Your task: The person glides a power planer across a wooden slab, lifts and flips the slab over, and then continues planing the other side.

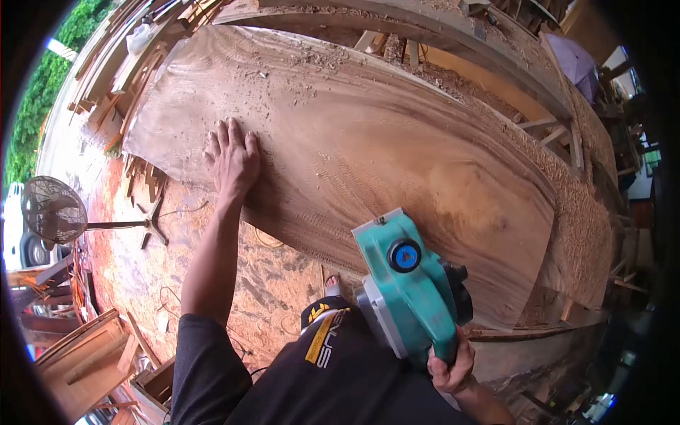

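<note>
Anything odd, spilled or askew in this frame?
Mostly mess: wood shavings lie strewn over the far end of the slab and heaped along its right side. Offcuts lie scattered on the floor. The left hand lies flat on the slab; the right hand grips the planer. No damage visible.

Left hand (232, 159) flat, fingers spread, arm stretched forward, right hand (450, 368) clenched near the body
</note>
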Action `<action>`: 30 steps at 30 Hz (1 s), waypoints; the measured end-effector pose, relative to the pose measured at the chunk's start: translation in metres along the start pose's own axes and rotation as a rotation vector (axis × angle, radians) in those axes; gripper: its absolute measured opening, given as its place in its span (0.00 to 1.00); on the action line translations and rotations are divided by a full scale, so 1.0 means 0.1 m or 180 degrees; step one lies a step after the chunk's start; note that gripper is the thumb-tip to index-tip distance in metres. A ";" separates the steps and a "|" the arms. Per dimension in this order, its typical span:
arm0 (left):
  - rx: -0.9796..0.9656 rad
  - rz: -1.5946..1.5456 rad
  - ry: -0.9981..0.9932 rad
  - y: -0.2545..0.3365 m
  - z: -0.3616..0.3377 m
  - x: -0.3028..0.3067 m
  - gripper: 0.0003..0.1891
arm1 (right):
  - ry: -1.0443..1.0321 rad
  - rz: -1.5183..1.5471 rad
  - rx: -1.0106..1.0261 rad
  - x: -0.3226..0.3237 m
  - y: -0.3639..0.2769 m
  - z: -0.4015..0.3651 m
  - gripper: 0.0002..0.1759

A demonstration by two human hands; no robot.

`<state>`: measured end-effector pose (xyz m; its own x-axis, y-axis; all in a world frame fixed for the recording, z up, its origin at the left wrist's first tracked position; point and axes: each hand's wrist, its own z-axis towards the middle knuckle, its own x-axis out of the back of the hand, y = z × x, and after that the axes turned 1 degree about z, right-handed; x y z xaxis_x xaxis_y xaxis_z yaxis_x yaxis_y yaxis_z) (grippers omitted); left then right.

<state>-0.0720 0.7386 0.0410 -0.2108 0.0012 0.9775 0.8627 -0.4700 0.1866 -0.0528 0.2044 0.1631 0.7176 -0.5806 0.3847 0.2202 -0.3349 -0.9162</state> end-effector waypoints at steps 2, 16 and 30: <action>-0.0024 -0.0036 -0.0010 0.02 0.01 -0.03 0.35 | 0.0056 0.0047 0.0145 -0.05 0.04 0.10 0.35; -0.0025 -0.0021 0.0062 0.03 -0.04 0.02 0.33 | 0.0419 0.0217 0.0848 -0.95 -0.70 3.50 0.25; -0.0071 0.0112 -0.0005 0.00 0.02 0.00 0.36 | 0.0034 0.0285 0.0064 -0.13 -0.17 1.27 0.33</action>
<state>-0.0708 0.7404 0.0410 -0.1799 -0.0144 0.9836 0.8591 -0.4893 0.1500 0.0178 0.3122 0.1594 0.7279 -0.6155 0.3022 0.1687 -0.2665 -0.9490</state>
